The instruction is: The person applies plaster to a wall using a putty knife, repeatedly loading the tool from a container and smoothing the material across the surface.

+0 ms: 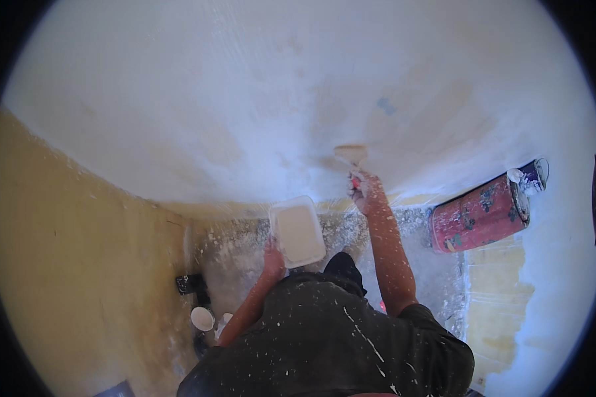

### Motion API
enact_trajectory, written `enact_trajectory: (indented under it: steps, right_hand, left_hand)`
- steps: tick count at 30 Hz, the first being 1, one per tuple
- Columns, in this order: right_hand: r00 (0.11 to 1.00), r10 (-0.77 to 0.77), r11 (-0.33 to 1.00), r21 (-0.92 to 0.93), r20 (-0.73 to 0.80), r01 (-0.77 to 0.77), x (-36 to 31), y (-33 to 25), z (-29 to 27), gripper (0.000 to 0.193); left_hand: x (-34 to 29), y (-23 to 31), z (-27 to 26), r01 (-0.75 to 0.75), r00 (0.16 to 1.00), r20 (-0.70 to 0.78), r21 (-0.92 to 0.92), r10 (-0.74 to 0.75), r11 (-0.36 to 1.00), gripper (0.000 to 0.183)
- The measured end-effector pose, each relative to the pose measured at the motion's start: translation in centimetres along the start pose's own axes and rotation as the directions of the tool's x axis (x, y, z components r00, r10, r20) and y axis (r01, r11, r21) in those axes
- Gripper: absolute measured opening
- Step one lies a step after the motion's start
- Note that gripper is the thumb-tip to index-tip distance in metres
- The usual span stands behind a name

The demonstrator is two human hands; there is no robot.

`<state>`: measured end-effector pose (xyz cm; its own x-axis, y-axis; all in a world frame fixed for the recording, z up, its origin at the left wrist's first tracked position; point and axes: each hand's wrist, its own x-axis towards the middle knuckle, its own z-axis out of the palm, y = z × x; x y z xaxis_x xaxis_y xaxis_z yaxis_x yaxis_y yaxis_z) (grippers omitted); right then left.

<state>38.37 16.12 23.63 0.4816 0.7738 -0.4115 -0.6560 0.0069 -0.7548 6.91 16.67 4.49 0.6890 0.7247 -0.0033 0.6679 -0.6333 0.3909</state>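
My right hand (367,192) is closed round the handle of a wide, flat paintbrush (351,155), of which a bit of red shows at my fingers. The brush's pale head is up against the wall (245,92), which is coated mostly in white. Lower and to the left, my left hand (273,259) grips the left side of a white rectangular tub (320,233). Pale, creamy paint (298,233) covers the tub's bottom. Part of my left hand's fingers is hidden by the tub. White specks dot my right forearm.
A yellow wall (79,264) rises on the left. At the right stands a red patterned drum (480,215) with a dark paint can (535,177) on or beside its top. A white round container (202,319) and dark items (191,284) lie at lower left on the paint-spattered floor (232,258).
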Motion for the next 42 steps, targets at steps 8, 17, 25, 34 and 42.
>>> enact_trajectory:
  steps: [8, 17, 25, 34, 42]
  right_hand:
    - [0.944, -0.266, 0.962, 0.119, 0.197, 0.246, -7.3, -4.2, 5.1, 0.035]
    - [0.987, 0.078, 0.994, 0.071, 0.14, -0.089, 4.8, 13.1, -8.4, 0.034]
    - [0.908, 0.4, 0.915, 0.008, -0.124, -0.403, 9.1, 22.5, -17.9, 0.023]
    - [0.856, 0.447, 0.877, -0.064, -0.26, -0.477, 14.1, 17.2, -18.6, 0.025]
    - [0.953, 0.179, 0.921, -0.299, -0.244, -0.25, 9.0, 3.2, -11.0, 0.01]
  left_hand:
    - [0.6, -1.6, 0.9, -0.019, 0.988, 0.153, 0.086, 0.005, 0.996, 0.054]
    - [-1.1, -0.2, -0.3, -0.091, 0.995, 0.049, 0.022, 0.089, 0.996, 0.052]
    - [-3.4, 0.9, -1.4, 0.397, 0.84, 0.321, -0.913, -0.437, 0.092, 0.05]
    - [-0.9, 3.3, -7.5, 0.269, 0.693, 0.503, -0.845, -0.516, -0.462, 0.05]
    - [-2.5, -3.1, -0.9, 0.056, 0.986, 0.158, -0.044, -0.048, 0.997, 0.053]
